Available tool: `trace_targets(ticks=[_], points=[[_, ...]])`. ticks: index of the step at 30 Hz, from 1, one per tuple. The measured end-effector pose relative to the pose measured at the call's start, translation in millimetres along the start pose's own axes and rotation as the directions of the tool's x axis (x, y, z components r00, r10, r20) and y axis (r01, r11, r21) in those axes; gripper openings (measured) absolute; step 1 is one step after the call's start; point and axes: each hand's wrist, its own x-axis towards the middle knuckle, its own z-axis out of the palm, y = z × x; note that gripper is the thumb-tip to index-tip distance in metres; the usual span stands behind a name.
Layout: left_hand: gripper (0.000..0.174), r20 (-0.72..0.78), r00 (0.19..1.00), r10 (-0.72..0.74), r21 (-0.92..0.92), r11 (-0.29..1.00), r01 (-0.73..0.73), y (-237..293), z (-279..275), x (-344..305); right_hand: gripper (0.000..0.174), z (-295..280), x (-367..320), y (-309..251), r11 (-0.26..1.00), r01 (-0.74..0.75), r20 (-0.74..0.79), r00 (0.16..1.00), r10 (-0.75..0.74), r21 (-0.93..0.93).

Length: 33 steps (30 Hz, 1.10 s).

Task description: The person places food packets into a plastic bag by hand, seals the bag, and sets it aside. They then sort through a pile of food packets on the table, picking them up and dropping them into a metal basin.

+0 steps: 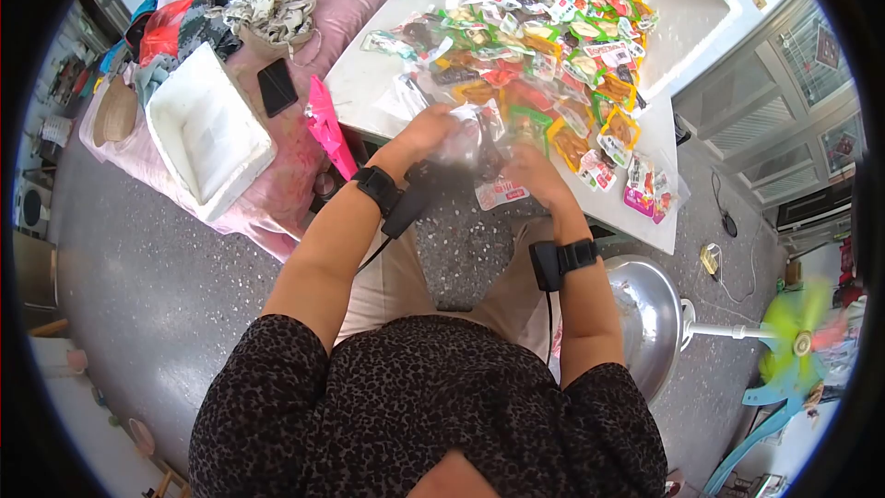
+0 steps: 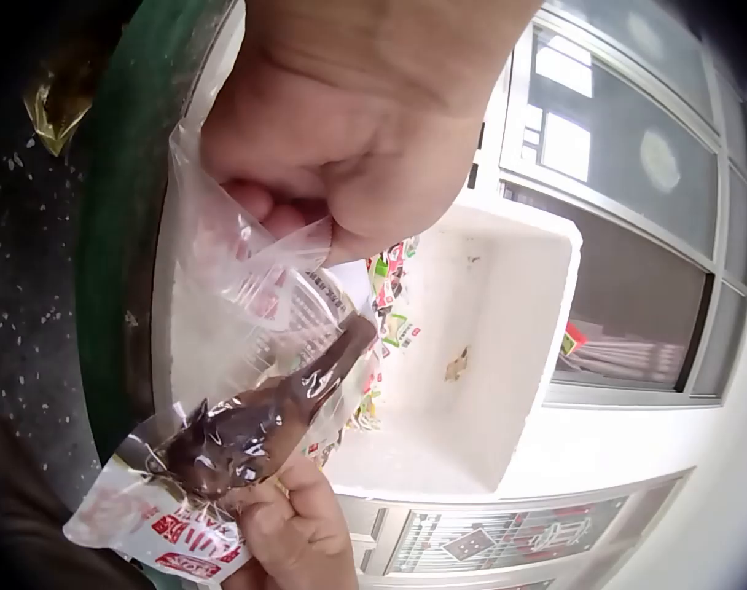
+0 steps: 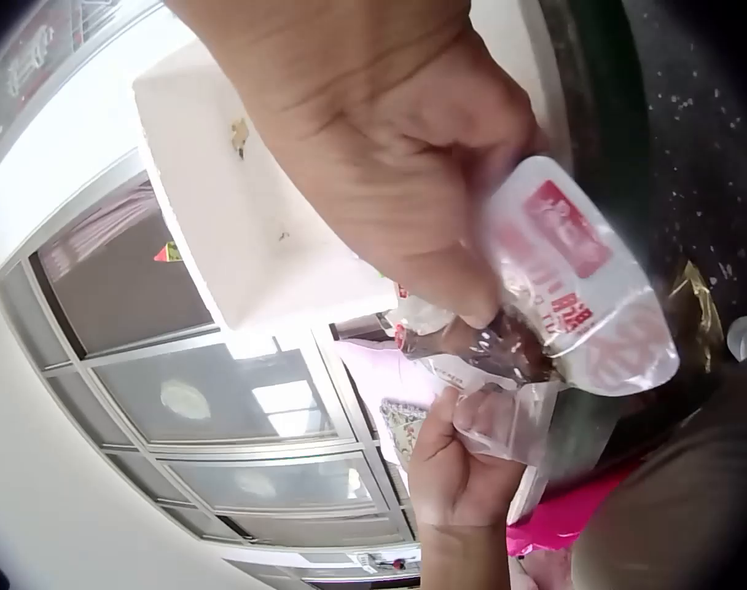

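Observation:
In the left wrist view my left hand (image 2: 349, 135) grips the edge of a clear plastic bag (image 2: 257, 277) with curled fingers. A sealed packet with a dark brown drumstick (image 2: 245, 436) and a white and red label lies across the bag's opening, and my right hand (image 2: 294, 529) pinches it from below. The right wrist view shows the packet's label (image 3: 582, 277) beside my right thumb, with the left hand (image 3: 466, 473) and bag just past it. In the head view both hands, left (image 1: 429, 129) and right (image 1: 536, 175), meet over the table's near edge.
Many colourful snack packets (image 1: 590, 55) spill from a tipped white foam box (image 1: 696, 23) over the white table (image 1: 359, 83). A second foam box (image 1: 217, 129) and a phone (image 1: 277, 88) lie on the pink bed at left. A metal basin (image 1: 645, 314) and a fan (image 1: 800, 341) stand at right.

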Motion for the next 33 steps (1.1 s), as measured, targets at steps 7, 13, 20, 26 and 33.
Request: trace_targets(ticks=[7, 13, 20, 26, 33], points=[[0.007, -0.002, 1.000, -0.017, -0.143, 0.990, 0.017, 10.7, 3.8, -9.9, 0.034, 5.0, -11.7, 13.9, 0.793, 0.109, -0.132, 0.991, -0.036, 0.599], [0.008, -0.024, 0.999, -0.039, -0.286, 0.958, 0.030, 15.4, 7.5, -10.8, 0.031, 37.4, -32.2, 3.0, 0.457, 0.228, -0.175, 0.972, -0.154, 0.860], [0.011, -0.023, 0.998, -0.052, -0.298, 0.954, 0.043, 9.4, 3.8, -5.0, 0.031, 39.2, -26.4, 11.9, 0.586, 0.296, -0.356, 0.934, -0.013, 0.754], [0.018, -0.131, 0.959, 0.250, 0.639, 0.762, -0.111, 28.5, 19.9, -24.9, 0.024, -15.8, -32.9, 19.7, 0.787, 0.196, -0.323, 0.946, 0.004, 0.585], [0.023, 0.069, 0.860, 0.505, 0.978, 0.136, -0.158, 34.3, 50.0, -34.9, 0.023, -7.2, -41.3, 9.2, 0.742, 0.027, -0.121, 0.990, 0.072, 0.670]])
